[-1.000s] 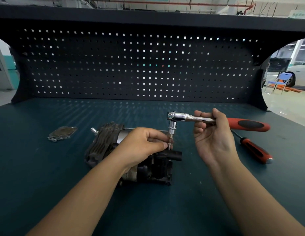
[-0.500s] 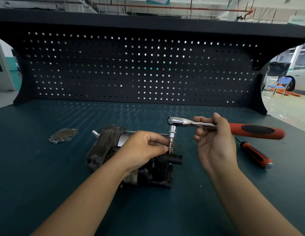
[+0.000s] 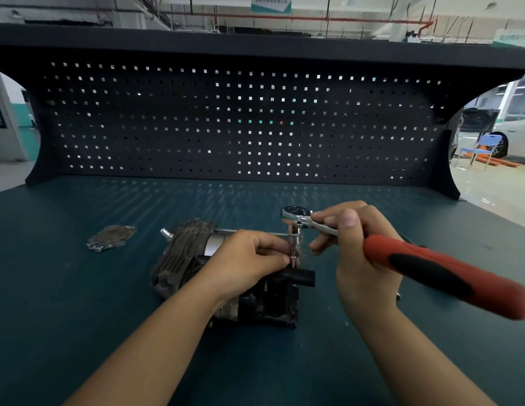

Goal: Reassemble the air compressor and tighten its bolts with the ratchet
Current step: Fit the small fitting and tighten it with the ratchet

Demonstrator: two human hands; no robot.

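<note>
Compressor (image 3: pixel 182 260) under left hand (image 3: pixel 246 259), below ratchet (image 3: pixel 425 266)

Workshop: pegboard-backed workbench (image 3: pixel 79 288), car (image 3: pixel 516 136) beyond.

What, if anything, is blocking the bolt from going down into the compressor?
Nothing visible. The left hand pinches the bolt under the ratchet, just above the compressor; its hole is hidden by the fingers.
</note>
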